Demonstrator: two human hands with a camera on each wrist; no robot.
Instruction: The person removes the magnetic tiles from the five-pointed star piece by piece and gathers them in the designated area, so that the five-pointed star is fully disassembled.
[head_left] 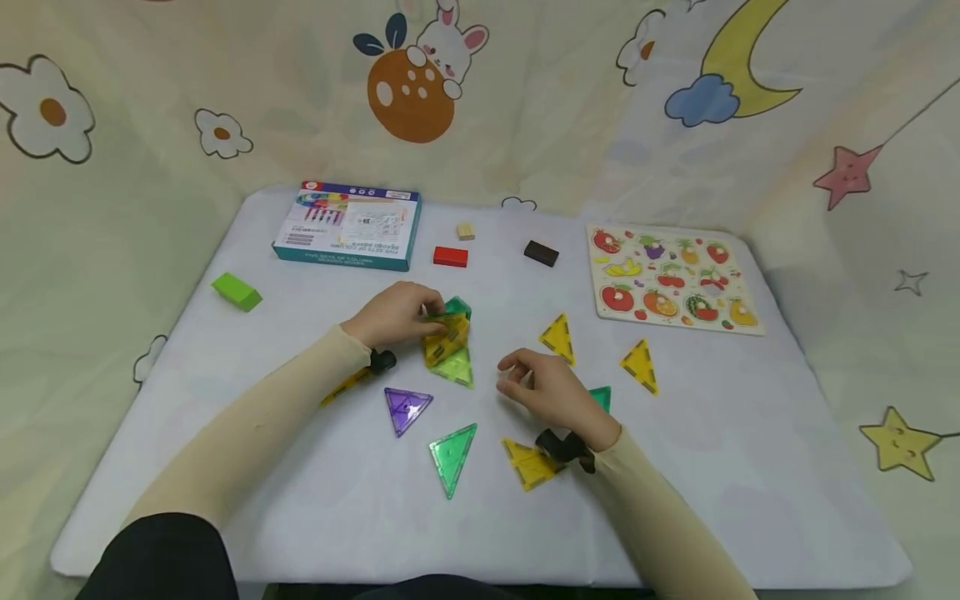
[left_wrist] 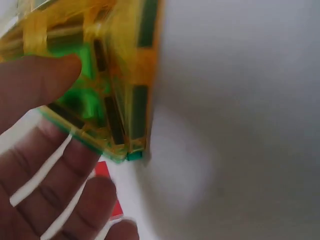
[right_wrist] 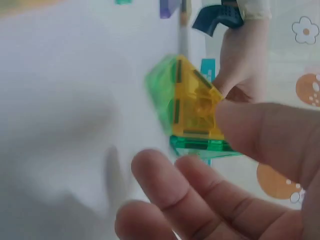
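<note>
My left hand [head_left: 397,315] grips a small cluster of translucent magnetic triangle tiles [head_left: 450,342], yellow and green, standing on the white table [head_left: 750,450]. In the left wrist view the cluster [left_wrist: 107,75] fills the top left, with my thumb on it. My right hand [head_left: 543,390] hovers just right of the cluster, fingers relaxed and empty. In the right wrist view they spread in front of the cluster [right_wrist: 192,107]. Loose tiles lie around: a purple one [head_left: 407,408], a green one [head_left: 452,454], yellow ones [head_left: 531,462] [head_left: 558,337] [head_left: 641,365], and a teal one [head_left: 602,398] partly under my right hand.
At the back lie a toy box [head_left: 348,225], a green block [head_left: 236,292], a red block [head_left: 450,256], a small wooden block [head_left: 466,231] and a brown block [head_left: 541,252]. A fruit peg puzzle [head_left: 672,279] sits back right. Patterned cloth surrounds the table.
</note>
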